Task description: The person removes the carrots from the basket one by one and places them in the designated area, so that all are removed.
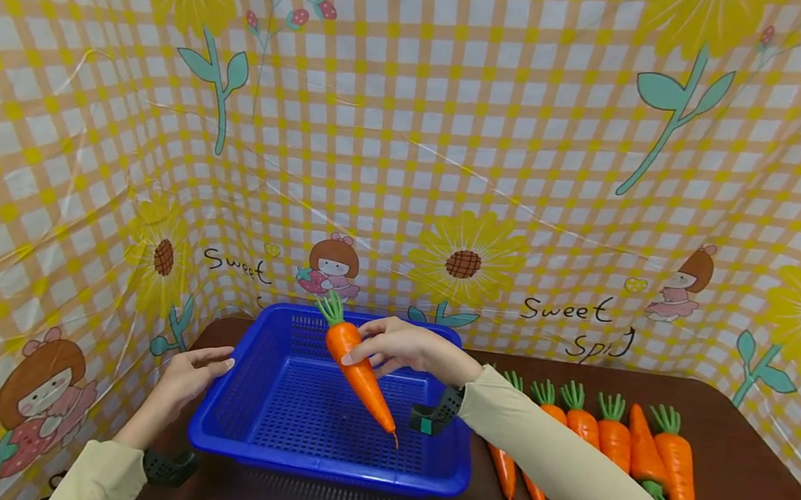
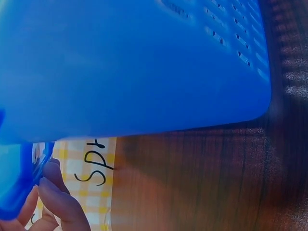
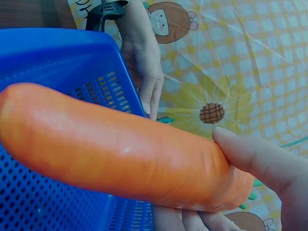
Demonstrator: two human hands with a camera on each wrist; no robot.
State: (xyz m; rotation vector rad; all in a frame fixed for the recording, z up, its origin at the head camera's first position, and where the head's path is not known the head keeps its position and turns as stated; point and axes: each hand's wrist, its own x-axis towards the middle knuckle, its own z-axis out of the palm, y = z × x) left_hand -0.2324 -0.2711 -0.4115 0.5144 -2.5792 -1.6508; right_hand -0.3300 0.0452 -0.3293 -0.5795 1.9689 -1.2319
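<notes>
Over the blue plastic basket point(image 1: 324, 467) my right hand point(image 1: 402, 347) pinches an orange carrot point(image 1: 363, 379) near its thick top. Its green stems point up and left, and its thin tip slants down to the right. In the right wrist view the thumb point(image 3: 262, 156) lies across the top of the carrot point(image 3: 115, 144), with fingers beneath it. My left hand point(image 1: 190, 378) holds the basket's left rim. Fingertips point(image 2: 60, 197) show at that rim in the left wrist view. The visible floor of the basket is bare perforated plastic.
Several carrots point(image 1: 615, 443) with green tops lie in a row on the dark wooden table point(image 1: 739, 462), right of the basket and partly behind my right sleeve point(image 1: 553, 462). A checked, flower-printed sheet point(image 1: 408, 163) rises behind the table and along its sides.
</notes>
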